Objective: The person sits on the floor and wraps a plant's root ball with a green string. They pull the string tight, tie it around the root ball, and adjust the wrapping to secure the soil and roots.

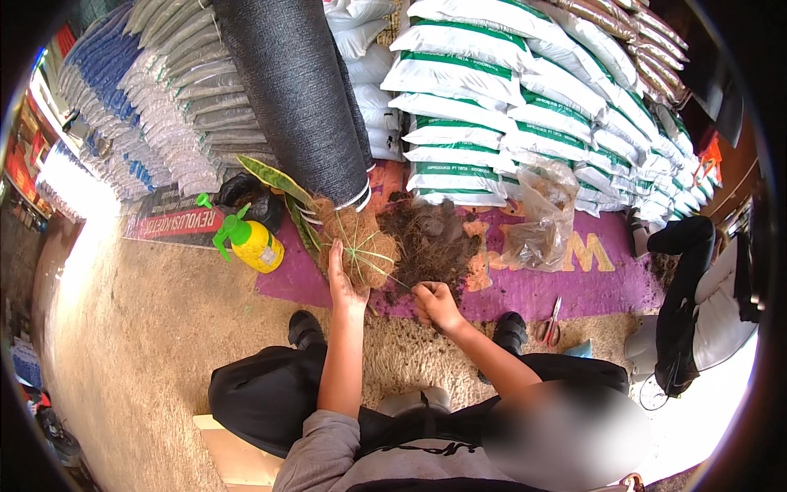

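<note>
My left hand (346, 280) holds a ball of brown coconut fibre (367, 237) from its near side, lifted above the floor. Pale green string (355, 249) crosses over the ball in several strands that meet near its middle. Long green leaves with yellow edges, like those of a snake plant (276, 179), stick out from the ball's far left side. My right hand (435, 304) is closed in a fist on the string's end, which runs taut from the ball. Beyond the fist, loose fibre and dark soil (433, 243) lie heaped on a purple printed sheet (393, 307).
A yellow spray bottle (257, 246) with a green head stands at left, beside a black plastic bag (255, 200). Red-handled scissors (549, 329) lie at right, below a clear plastic bag (544, 215). Stacked sacks (461, 123) and a dark mesh roll (295, 98) stand behind. Another person (695, 301) sits at right.
</note>
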